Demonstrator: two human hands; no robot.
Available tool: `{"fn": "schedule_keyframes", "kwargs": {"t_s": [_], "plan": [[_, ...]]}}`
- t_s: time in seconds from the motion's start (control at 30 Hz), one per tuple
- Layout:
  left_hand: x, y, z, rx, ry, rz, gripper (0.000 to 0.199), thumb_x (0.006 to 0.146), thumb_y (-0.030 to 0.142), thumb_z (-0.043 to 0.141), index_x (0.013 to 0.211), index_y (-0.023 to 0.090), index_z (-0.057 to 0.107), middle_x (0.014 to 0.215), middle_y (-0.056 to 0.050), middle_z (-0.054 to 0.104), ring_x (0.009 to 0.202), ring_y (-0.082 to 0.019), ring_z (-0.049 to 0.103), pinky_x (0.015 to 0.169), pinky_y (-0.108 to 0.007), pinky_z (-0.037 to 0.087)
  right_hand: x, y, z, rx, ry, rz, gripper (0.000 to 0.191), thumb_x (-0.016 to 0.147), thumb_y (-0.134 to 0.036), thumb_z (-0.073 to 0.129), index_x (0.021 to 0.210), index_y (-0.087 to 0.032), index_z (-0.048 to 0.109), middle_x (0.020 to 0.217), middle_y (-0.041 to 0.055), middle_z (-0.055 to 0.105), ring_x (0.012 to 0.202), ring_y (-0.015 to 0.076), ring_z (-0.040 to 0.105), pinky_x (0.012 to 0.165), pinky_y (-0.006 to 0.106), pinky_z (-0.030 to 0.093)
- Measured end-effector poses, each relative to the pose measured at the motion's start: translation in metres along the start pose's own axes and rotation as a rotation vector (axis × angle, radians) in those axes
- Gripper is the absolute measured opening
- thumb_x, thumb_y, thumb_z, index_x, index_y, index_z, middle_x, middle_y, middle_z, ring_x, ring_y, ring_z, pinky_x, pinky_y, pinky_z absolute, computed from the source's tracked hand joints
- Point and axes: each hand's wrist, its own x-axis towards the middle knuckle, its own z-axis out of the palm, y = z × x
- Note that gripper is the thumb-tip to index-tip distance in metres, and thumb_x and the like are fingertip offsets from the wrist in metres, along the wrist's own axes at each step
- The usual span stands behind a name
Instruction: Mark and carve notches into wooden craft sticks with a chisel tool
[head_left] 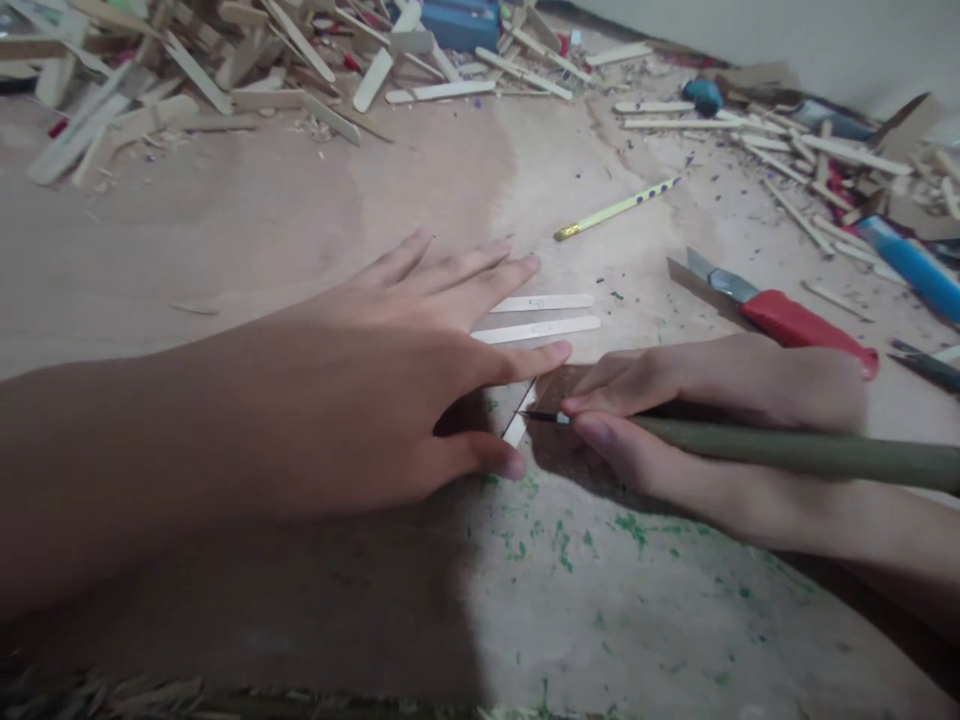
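My left hand (420, 350) lies spread and flat on the wooden board. Its thumb and index finger rest at the two ends of a short, pale craft stick (519, 424), which slants between them. Two more craft sticks (566, 326) with small drawn marks stick out from under the other fingers. In a pencil grip, my right hand (637, 400) holds a slim tool with an olive-green handle (787, 452). Its fine dark tip touches or hovers just over the slanting stick; whether it is a blade or a brush I cannot tell.
A red-handled utility knife (799, 325) and a yellow pencil (616, 208) lie beyond my right hand. Heaps of craft sticks (442, 91) line the back, with a blue box (459, 22) among them. A blue tube (911, 265) lies far right. Green flecks mark the wooden board (585, 600).
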Motion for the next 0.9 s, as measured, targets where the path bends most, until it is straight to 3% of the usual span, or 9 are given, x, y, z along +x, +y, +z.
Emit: {"fn": "schedule_keyframes", "kwargs": {"t_s": [0.13, 0.27, 0.4, 0.5, 0.63, 0.7, 0.77, 0.9], "plan": [[0.000, -0.001, -0.002, -0.005, -0.010, -0.018, 0.064, 0.121, 0.070, 0.079, 0.176, 0.038, 0.076, 0.208, -0.018, 0.036, 0.193, -0.052, 0.035, 0.149, -0.088, 0.035, -0.001, 0.001, -0.001, -0.025, 0.004, -0.035, 0.025, 0.115, -0.032, 0.092, 0.092, -0.026, 0.089, 0.096, 0.0044, 0.096, 0.084, 0.0206, 0.093, 0.073, 0.029, 0.070], [-0.001, -0.008, 0.001, -0.054, 0.027, 0.038, 0.070, 0.118, 0.072, 0.079, 0.180, 0.040, 0.073, 0.208, -0.015, 0.038, 0.193, -0.058, 0.031, 0.148, -0.095, 0.032, 0.000, 0.003, -0.001, -0.023, 0.006, -0.029, 0.021, 0.112, -0.031, 0.096, 0.093, -0.027, 0.090, 0.096, 0.0045, 0.096, 0.081, 0.0212, 0.092, 0.071, 0.030, 0.070], [-0.001, -0.015, 0.006, -0.084, 0.048, 0.081, 0.069, 0.120, 0.070, 0.076, 0.183, 0.042, 0.068, 0.209, -0.016, 0.036, 0.194, -0.058, 0.029, 0.148, -0.098, 0.029, 0.002, 0.003, -0.002, 0.046, 0.113, 0.082, 0.025, 0.110, -0.033, 0.096, 0.087, -0.027, 0.090, 0.084, 0.0017, 0.092, 0.064, 0.0169, 0.082, 0.058, 0.026, 0.063], [-0.001, -0.015, 0.009, -0.062, 0.080, 0.110, 0.075, 0.120, 0.074, 0.075, 0.187, 0.046, 0.062, 0.207, -0.019, 0.041, 0.193, -0.056, 0.036, 0.146, -0.100, 0.032, 0.003, 0.001, -0.005, 0.046, 0.192, 0.136, 0.027, 0.106, -0.033, 0.096, 0.081, -0.027, 0.088, 0.072, 0.0000, 0.085, 0.056, 0.0154, 0.073, 0.051, 0.025, 0.056], [0.000, -0.008, 0.013, -0.022, 0.138, 0.142, 0.076, 0.120, 0.072, 0.078, 0.184, 0.035, 0.062, 0.198, -0.022, 0.054, 0.186, -0.053, 0.051, 0.145, -0.097, 0.039, 0.002, -0.002, -0.007, 0.042, 0.191, 0.074, 0.029, 0.105, -0.032, 0.094, 0.078, -0.026, 0.086, 0.070, -0.0005, 0.083, 0.057, 0.0147, 0.072, 0.052, 0.024, 0.056], [0.001, -0.004, 0.013, -0.025, 0.189, 0.145, 0.073, 0.122, 0.078, 0.071, 0.178, 0.031, 0.066, 0.194, -0.020, 0.059, 0.181, -0.053, 0.056, 0.146, -0.095, 0.040, 0.002, -0.002, -0.007, 0.047, 0.213, 0.052, 0.030, 0.106, -0.029, 0.092, 0.077, -0.026, 0.085, 0.067, -0.0022, 0.080, 0.056, 0.0133, 0.071, 0.054, 0.023, 0.056], [0.001, -0.001, 0.010, -0.047, 0.256, 0.156, 0.066, 0.127, 0.079, 0.058, 0.170, 0.030, 0.069, 0.187, -0.018, 0.067, 0.173, -0.050, 0.065, 0.146, -0.090, 0.043, 0.002, -0.001, -0.007, 0.033, 0.246, 0.043, 0.031, 0.107, -0.028, 0.091, 0.076, -0.026, 0.084, 0.067, -0.0029, 0.079, 0.058, 0.0126, 0.071, 0.056, 0.023, 0.056], [-0.001, -0.001, -0.001, -0.041, 0.405, 0.153, 0.029, 0.134, 0.039, 0.053, 0.149, 0.028, 0.076, 0.150, -0.005, 0.087, 0.138, -0.028, 0.083, 0.150, -0.058, 0.045, 0.001, 0.000, -0.005, 0.016, 0.320, 0.057, 0.033, 0.105, -0.029, 0.090, 0.073, -0.025, 0.083, 0.066, -0.0021, 0.079, 0.055, 0.0120, 0.066, 0.052, 0.023, 0.051]]}}
